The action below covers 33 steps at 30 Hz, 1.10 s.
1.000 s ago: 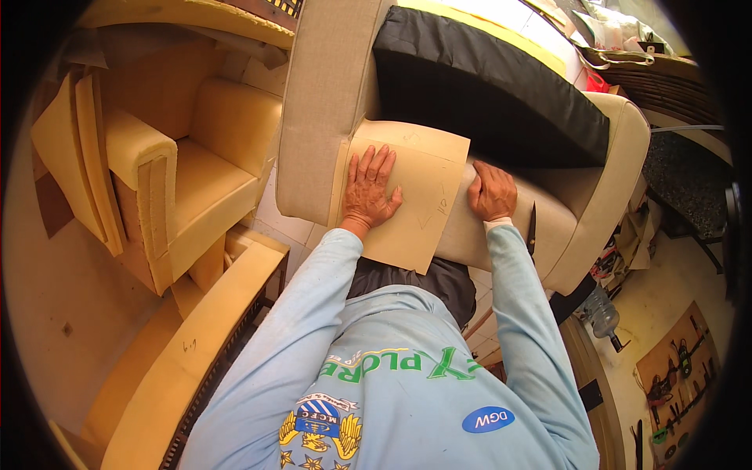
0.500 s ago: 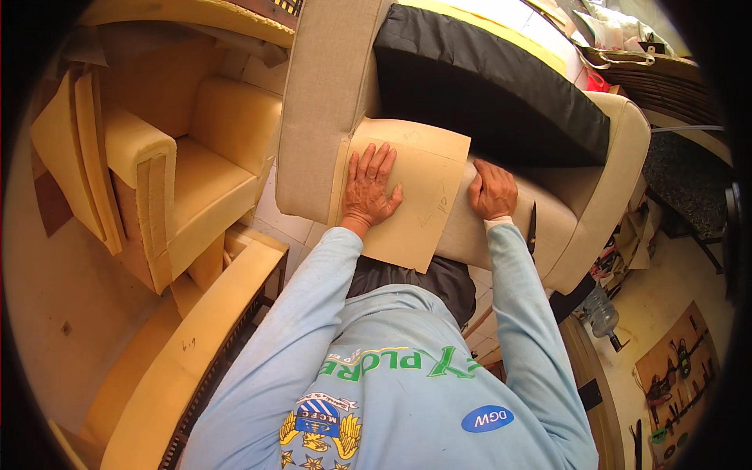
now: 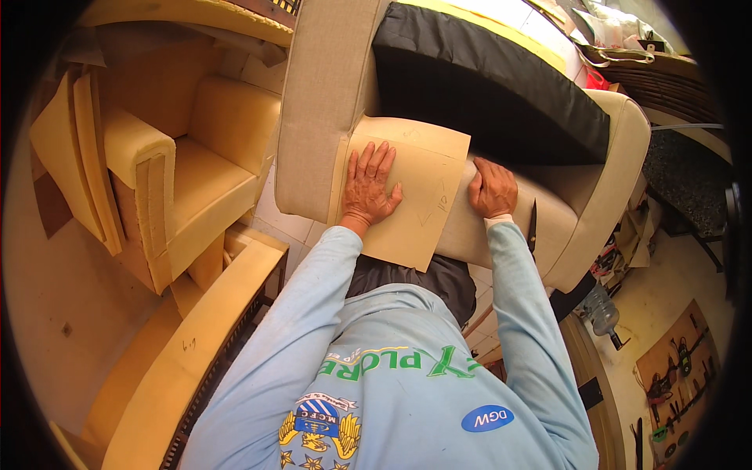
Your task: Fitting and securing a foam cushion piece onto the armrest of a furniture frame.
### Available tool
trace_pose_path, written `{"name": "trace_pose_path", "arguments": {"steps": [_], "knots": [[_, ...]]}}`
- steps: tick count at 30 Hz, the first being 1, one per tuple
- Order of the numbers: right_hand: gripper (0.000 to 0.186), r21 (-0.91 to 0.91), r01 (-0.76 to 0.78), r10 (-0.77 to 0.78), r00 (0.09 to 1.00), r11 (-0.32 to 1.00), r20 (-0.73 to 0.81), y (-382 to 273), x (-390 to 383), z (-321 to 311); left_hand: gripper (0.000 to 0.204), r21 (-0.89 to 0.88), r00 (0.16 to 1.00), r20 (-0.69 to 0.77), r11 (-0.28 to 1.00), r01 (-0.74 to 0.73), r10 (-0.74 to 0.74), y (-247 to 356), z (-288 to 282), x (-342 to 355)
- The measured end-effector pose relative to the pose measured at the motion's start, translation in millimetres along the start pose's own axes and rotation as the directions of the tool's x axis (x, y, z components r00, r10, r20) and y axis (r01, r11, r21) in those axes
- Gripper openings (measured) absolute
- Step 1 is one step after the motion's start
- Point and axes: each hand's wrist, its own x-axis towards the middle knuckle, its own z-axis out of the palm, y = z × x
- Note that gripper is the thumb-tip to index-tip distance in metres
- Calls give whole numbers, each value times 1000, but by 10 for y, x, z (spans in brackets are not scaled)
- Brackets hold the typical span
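Observation:
A tan cardboard template [image 3: 427, 168] lies across the front of a beige upholstered armchair [image 3: 595, 196] with a black seat cushion [image 3: 486, 86]. My left hand [image 3: 370, 186] presses flat on the template, fingers spread and pointing away from me. My right hand [image 3: 492, 188] is curled at the template's right edge, resting on the chair's front rail; whether it holds something small I cannot tell. Both arms wear light blue sleeves.
A bare yellow foam armchair frame [image 3: 188, 172] stands at the left, with foam slabs [image 3: 70, 149] leaning beside it. A long foam-topped piece [image 3: 196, 329] lies at the lower left. A dark blade-like tool [image 3: 533, 227] rests on the chair near my right wrist. Tools [image 3: 674, 384] lie on the floor at the right.

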Motion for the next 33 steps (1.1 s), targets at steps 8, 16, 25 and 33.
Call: {"name": "trace_pose_path", "arguments": {"steps": [8, 16, 25, 33], "knots": [[29, 0, -5, 5, 1000, 1000, -9, 1, 6, -5, 78, -8, 1000, 26, 1000, -4, 4, 1, 8, 0], [28, -1, -23, 23, 1000, 1000, -13, 6, 4, -15, 78, -6, 1000, -1, 1000, 0, 0, 2, 19, 3], [28, 1, -15, 15, 999, 1000, -30, 18, 1, -5, 77, -8, 1000, -6, 1000, -6, 6, -1, 25, 3], [28, -6, 0, 0, 1000, 1000, -10, 23, -4, 1, 77, 17, 999, 32, 1000, 7, -7, -3, 24, -2]]}}
